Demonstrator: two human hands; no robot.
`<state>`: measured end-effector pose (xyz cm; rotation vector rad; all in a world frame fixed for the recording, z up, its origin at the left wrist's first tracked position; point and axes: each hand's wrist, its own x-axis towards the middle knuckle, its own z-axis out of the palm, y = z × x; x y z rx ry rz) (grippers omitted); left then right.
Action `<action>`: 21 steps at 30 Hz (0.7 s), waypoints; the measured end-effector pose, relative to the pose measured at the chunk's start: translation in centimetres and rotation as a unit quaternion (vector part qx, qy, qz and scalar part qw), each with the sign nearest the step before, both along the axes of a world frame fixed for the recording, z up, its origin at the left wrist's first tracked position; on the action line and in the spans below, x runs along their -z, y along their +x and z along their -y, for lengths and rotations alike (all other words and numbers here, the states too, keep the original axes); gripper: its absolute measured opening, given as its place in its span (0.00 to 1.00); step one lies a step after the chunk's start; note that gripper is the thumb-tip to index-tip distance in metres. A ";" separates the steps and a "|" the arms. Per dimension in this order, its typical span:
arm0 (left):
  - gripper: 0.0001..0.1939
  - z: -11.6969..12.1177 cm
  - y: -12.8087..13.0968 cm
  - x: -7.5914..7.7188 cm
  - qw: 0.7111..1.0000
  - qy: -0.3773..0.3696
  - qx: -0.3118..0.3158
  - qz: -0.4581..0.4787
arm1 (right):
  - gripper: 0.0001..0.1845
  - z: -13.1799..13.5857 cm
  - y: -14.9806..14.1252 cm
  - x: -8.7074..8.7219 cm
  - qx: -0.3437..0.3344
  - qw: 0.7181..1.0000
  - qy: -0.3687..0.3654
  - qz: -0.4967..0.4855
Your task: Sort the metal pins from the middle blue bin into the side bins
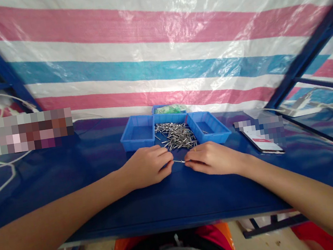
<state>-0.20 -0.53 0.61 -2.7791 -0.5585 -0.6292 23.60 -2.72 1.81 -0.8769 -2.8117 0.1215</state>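
Note:
My left hand and my right hand face each other low over the blue table, in front of a loose pile of metal pins. A thin silver metal pin spans the small gap between them, with a slightly thicker part near the right fingertips. Both hands are closed, each pinching one end of this pin between thumb and fingers. It looks like a blind rivet, but it is too small to be sure. The fingertips hide both its ends.
Blue plastic bins stand left and right of the pile; the right one holds a few pins. Behind, another bin backs the pile, with greenish plastic bags beyond. A phone lies right. White cables run along the left.

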 end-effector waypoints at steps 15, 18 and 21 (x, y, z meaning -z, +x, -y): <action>0.12 0.1 0.1 -0.1 1.000 0.002 0.003 0.001 | 0.12 0.1 -0.1 -0.1 -0.006 1.000 0.007 -0.007; 0.12 0.0 0.0 0.0 1.000 -0.001 0.002 0.002 | 0.12 0.1 0.0 0.0 -0.008 1.000 0.009 -0.005; 0.11 -0.1 0.0 0.2 1.000 0.002 0.002 0.011 | 0.12 0.0 0.0 0.1 -0.009 1.000 0.012 -0.001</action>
